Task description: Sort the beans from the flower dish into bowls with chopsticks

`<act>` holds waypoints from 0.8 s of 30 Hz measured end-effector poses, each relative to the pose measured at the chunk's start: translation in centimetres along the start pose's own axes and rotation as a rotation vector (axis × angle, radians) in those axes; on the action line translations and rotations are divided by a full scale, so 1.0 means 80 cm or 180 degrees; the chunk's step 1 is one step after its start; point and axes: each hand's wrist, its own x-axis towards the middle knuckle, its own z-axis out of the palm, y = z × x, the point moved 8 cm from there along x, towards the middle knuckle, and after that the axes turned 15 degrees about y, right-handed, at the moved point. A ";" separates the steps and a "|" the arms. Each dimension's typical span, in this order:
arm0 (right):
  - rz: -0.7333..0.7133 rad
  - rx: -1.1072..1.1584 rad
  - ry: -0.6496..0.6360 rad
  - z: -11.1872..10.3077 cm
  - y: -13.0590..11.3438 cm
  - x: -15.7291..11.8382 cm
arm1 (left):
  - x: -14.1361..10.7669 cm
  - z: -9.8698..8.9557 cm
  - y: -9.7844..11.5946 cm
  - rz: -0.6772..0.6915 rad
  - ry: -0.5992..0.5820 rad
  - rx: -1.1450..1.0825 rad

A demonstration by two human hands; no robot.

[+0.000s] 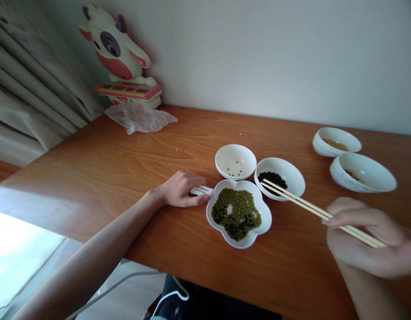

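My left hand [185, 189] rests on the table, its fingers round the short handle of a flower-shaped white dish [267, 218]. Green beans [237, 204] mixed with some black beans lie in that dish. A pair of chopsticks [305, 204] is held in my right hand [368, 235], which is slightly blurred. The chopstick tips are over a white bowl [294, 178] of black beans [274, 180]; I cannot tell whether they grip a bean. Touching the dish from behind, another white bowl [234, 158] has a few small green beans on its bottom.
Two more white bowls stand at the right, the back one [352, 140] with yellowish grains and the front one [379, 173] with reddish ones. A cow-shaped toy keyboard [125, 66] and a clear plastic bag [142, 119] sit at the back left. The wall [275, 58] borders the table.
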 end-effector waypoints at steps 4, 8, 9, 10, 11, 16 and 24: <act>-0.0937 -0.0613 0.0376 -0.019 -0.010 -0.001 | 0.000 -0.001 0.001 -0.0007 0.0015 -0.0028; -0.0765 -0.0738 0.0494 -0.018 -0.003 -0.008 | 0.001 -0.002 0.002 0.0008 0.0037 -0.0034; -0.0650 -0.0715 0.0477 -0.016 -0.002 -0.010 | 0.001 -0.003 0.002 0.0011 0.0044 -0.0036; -0.0540 -0.0663 0.0437 -0.013 -0.002 -0.012 | 0.001 -0.003 0.002 0.0007 0.0045 -0.0041; -0.0434 -0.0565 0.0354 -0.008 -0.003 -0.014 | 0.001 -0.002 0.002 -0.0001 0.0037 -0.0052; 0.0445 0.0362 -0.0554 0.040 -0.004 -0.028 | 0.002 0.000 0.002 -0.0033 -0.0023 -0.0121; 0.0539 0.0113 -0.1647 0.077 0.010 -0.063 | 0.001 -0.001 0.000 -0.0029 0.0009 -0.0124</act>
